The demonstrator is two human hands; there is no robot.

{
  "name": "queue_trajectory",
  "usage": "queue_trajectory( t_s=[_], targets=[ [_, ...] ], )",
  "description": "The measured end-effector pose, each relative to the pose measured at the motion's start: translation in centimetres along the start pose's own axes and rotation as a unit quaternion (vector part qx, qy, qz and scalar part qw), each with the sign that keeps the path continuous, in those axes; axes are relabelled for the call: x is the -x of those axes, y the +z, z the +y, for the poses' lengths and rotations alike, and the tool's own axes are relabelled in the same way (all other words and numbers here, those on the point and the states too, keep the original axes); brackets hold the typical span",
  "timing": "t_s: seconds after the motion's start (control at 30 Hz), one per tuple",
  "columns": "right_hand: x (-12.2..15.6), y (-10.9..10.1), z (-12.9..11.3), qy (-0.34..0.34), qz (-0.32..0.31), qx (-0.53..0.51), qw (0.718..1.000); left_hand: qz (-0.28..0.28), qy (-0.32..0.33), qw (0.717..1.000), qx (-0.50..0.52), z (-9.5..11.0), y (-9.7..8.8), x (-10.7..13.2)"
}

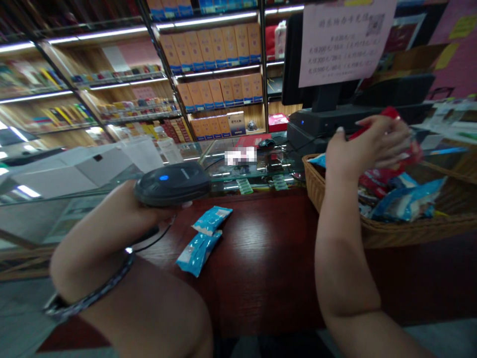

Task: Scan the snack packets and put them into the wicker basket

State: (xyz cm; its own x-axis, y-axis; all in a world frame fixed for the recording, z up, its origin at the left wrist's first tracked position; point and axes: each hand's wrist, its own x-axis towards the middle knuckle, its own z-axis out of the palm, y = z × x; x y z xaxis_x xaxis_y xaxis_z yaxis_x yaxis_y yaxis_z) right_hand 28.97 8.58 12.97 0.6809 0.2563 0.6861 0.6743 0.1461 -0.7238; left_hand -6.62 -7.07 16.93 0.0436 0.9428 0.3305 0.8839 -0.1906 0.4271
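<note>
My left hand (139,211) is wrapped round the handle of a black barcode scanner (173,183) with a blue light on top. Over the wicker basket (417,236), my right hand (367,144) grips a red snack packet (412,149), slightly blurred and partly hidden by the fingers. Inside the basket lie a blue-and-white packet (412,199) and some red ones. Two small blue packets, one farther back (213,219) and one nearer (199,252), lie touching on the dark red wooden counter (268,258), to the right of the scanner.
A monitor (292,59) with a pink price sheet (345,42) stands behind the basket. Beyond the counter runs a glass display case (219,171), with a computer mouse (267,142) on it. White boxes (74,171) sit at left; stocked shelves (219,94) line the back.
</note>
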Motion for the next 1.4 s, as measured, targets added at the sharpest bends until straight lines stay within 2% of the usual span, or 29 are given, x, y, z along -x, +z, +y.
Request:
queue_trajectory(
  t_s=[0.1, 0.17, 0.2, 0.27, 0.33, 0.37, 0.43, 0.47, 0.57, 0.63, 0.73, 0.9, 1.07, 1.17, 1.23, 1.3, 1.4],
  targets=[
    [0.8, 1.4, -0.2, 0.015, -0.044, 0.0, 0.999, 0.004, 0.006, 1.0, 0.006, -0.4, 0.0, 0.0],
    [1.9, 2.6, -1.0, -0.056, -0.134, -0.048, 0.988, 0.008, 0.011, 1.0, 0.003, -0.5, -0.1, 0.0],
    [2.9, 3.4, -1.5, -0.089, -0.2, -0.081, 0.972, 0.011, 0.014, 1.0, 0.0, -0.5, -0.2, 0.0],
    [5.6, 5.0, -2.6, -0.144, -0.358, -0.145, 0.911, 0.013, 0.015, 1.0, -0.007, -0.5, -0.2, 0.0],
    [9.6, 6.6, -3.5, -0.189, -0.503, -0.183, 0.823, 0.014, 0.01, 1.0, -0.005, -0.4, -0.3, 0.1],
    [12.0, 7.3, -3.8, -0.225, -0.551, -0.191, 0.781, 0.011, 0.006, 1.0, -0.003, -0.4, -0.3, 0.1],
    [16.9, 8.2, -4.0, -0.292, -0.631, -0.194, 0.692, 0.009, 0.002, 1.0, -0.001, -0.2, -0.3, 0.1],
    [19.3, 8.5, -3.8, -0.305, -0.656, -0.195, 0.662, 0.01, 0.001, 1.0, -0.003, -0.1, -0.3, 0.1],
    [24.9, 8.5, -2.8, -0.322, -0.708, -0.2, 0.596, 0.023, 0.003, 1.0, -0.013, -0.1, -0.3, 0.3],
    [26.9, 8.5, -2.1, -0.323, -0.729, -0.201, 0.569, 0.029, 0.005, 0.999, -0.014, -0.2, -0.3, 0.5],
    [27.4, 8.8, -1.3, -0.317, -0.733, -0.201, 0.567, 0.029, -0.009, 1.0, -0.003, -0.4, -0.3, 0.7],
    [25.3, 10.2, -0.7, -0.29, -0.721, -0.217, 0.591, 0.015, -0.008, 1.0, 0.018, -0.5, 0.0, 0.6],
    [21.9, 11.4, -0.4, -0.241, -0.688, -0.233, 0.644, 0.018, 0.002, 1.0, 0.003, -0.5, -0.2, 0.5],
    [18.7, 11.5, -0.5, -0.215, -0.621, -0.281, 0.699, 0.007, 0.015, 1.0, 0.008, -0.6, -0.3, 0.5],
    [16.3, 11.2, -0.7, -0.198, -0.576, -0.325, 0.723, 0.002, 0.02, 1.0, 0.019, -0.5, -0.3, 0.4],
    [13.9, 10.6, -0.7, -0.178, -0.563, -0.38, 0.712, 0.002, 0.024, 0.999, 0.025, -0.3, -0.2, 0.4],
    [11.0, 9.5, -0.5, -0.147, -0.577, -0.456, 0.662, 0.006, 0.02, 0.999, 0.026, 0.3, 0.1, 0.3]
  ],
)
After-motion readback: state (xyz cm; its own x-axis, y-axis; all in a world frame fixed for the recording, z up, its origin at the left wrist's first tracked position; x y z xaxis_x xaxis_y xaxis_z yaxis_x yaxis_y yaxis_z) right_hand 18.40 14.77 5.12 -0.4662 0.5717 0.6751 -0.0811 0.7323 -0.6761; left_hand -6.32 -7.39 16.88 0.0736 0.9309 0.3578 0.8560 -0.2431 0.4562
